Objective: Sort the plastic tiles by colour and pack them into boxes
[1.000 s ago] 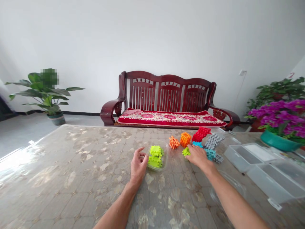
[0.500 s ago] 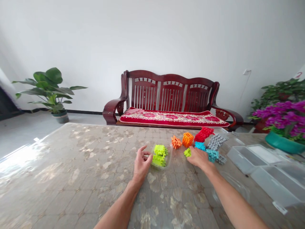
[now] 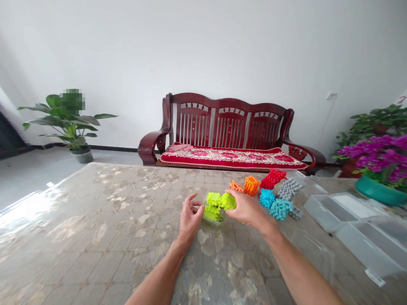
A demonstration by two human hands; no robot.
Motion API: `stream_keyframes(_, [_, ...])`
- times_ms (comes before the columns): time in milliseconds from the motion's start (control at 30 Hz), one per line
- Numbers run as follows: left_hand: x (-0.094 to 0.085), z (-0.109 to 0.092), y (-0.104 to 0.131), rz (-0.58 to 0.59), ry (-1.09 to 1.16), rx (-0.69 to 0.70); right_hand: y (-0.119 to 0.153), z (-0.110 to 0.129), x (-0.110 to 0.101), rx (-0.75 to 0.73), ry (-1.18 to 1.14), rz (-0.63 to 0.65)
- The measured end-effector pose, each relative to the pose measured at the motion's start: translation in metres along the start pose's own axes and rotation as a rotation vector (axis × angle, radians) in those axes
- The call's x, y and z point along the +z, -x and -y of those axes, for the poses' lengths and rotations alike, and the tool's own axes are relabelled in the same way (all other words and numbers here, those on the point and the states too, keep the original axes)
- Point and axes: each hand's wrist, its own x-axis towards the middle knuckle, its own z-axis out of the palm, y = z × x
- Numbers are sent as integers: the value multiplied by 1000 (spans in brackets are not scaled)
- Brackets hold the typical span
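A clear plastic container (image 3: 215,223) stands mid-table with several lime-green toothed blocks (image 3: 212,213) inside. At its left rim, my left hand (image 3: 190,215) has its thumb and a finger closed on the edge, with the index finger raised. My right hand (image 3: 246,207) grips another lime-green block (image 3: 228,201) at the container's right side, touching or just above the blocks there. Part of the container's right wall is hidden by this hand. Just behind the right hand are an orange-red block piece (image 3: 235,186), partly covered, and an orange block (image 3: 251,185).
Right of the hand lie a blue block (image 3: 267,198), a teal block (image 3: 281,209), a red block (image 3: 272,178) and grey blocks (image 3: 290,188). Translucent boxes (image 3: 369,237) and a clear lid (image 3: 313,254) sit farther right. A teal flowerpot (image 3: 380,190) stands behind the boxes.
My right hand has moved left from beside the blue blocks to the container, carrying a lime-green block. My left hand has stayed at the rim.
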Motion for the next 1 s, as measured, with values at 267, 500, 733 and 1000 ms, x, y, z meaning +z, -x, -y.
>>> stream_keyframes(267, [-1,5,-1,-1,11,3,-11,5,15,-104,15,60])
stream_keyframes(500, [-1,5,-1,-2,20,-8,-26,-5,13,-13,108,66])
stream_keyframes(733, [-1,7,-2,-5,15,-2,-30,-18,19,-50,67,33])
stream_keyframes(1000, [-1,5,-1,-1,-11,-9,-36,-16,28,-39,47,-37])
